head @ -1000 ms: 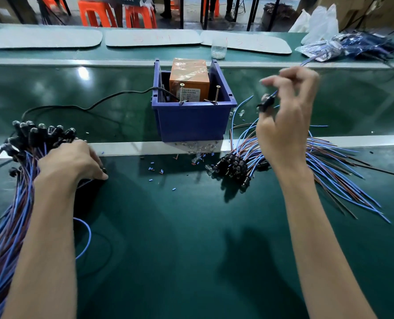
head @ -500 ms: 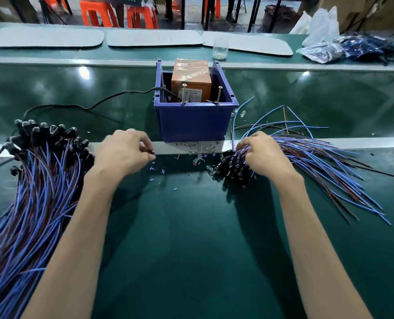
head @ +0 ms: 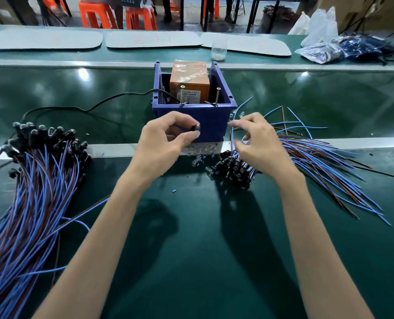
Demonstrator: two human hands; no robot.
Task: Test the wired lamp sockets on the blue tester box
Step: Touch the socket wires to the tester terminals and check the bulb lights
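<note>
Pinching a black lamp socket (head: 196, 128) between thumb and forefinger, the left hand (head: 166, 141) holds it raised against the front wall of the blue tester box (head: 214, 118), mouth turned toward the right. Held that way, the socket's leads are probably free to reach the contacts. Just behind and above the pinch, one upright metal pin (head: 181, 96) stands on the box rim and a second pin (head: 218, 97) stands further right; these look like the test contacts. An orange unit (head: 189, 77) sits inside the box behind them.

To the right of the pinch, the right hand (head: 260, 146) hovers with fingers curled, but it is motion-blurred, and I cannot tell whether it holds a wire or nothing. A thin blue lead runs close by its fingertips.

Below that hand lies a heap of sockets (head: 234, 169), black heads toward the box, blue and brown wires fanning away. Well left of the pinch is a larger bundle (head: 42, 143), also heads-up toward the box. Keeping two piles likely separates tested from untested. Small clear bulbs (head: 197, 161) are scattered directly beneath the pinch.
</note>
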